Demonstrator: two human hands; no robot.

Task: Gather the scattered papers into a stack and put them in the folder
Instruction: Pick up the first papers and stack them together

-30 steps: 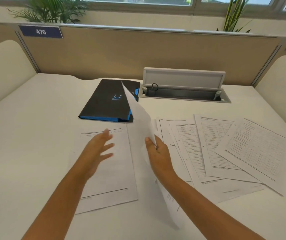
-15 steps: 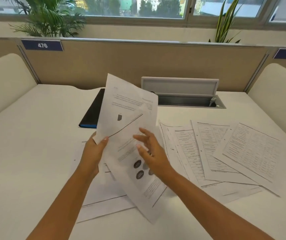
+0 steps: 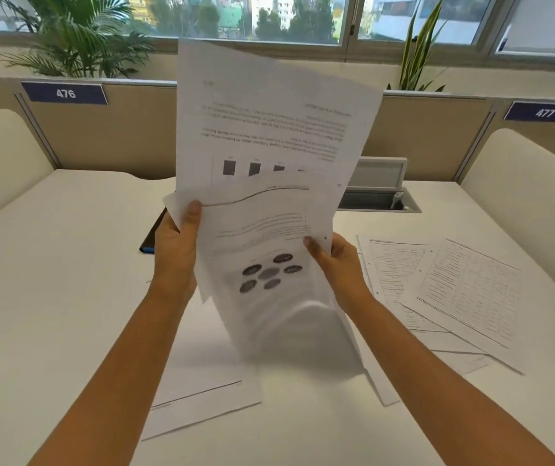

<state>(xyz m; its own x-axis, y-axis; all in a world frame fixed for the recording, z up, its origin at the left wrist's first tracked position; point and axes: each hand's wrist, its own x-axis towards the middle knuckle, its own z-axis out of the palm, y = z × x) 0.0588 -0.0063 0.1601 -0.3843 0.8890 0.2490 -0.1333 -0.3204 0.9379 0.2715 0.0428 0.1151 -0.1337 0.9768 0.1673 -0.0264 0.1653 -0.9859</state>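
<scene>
Hands, left (image 3: 176, 250) and right (image 3: 340, 264), each grip the raised papers (image 3: 269, 136) (print upside down); more sheets (image 3: 464, 290) lie right on the tabletop (image 3: 51, 280).

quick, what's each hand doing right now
Left hand: closed on the left edge of the raised papers.
Right hand: closed on their right edge.

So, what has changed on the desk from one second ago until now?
The held sheets rose from near the desk to upright before the camera. The left hand, empty and open a second ago, now grips their left edge; the right hand grips the right edge. The sheets now hide most of the black folder. The printed pages on the right and the sheet lying below stayed in place.
</scene>
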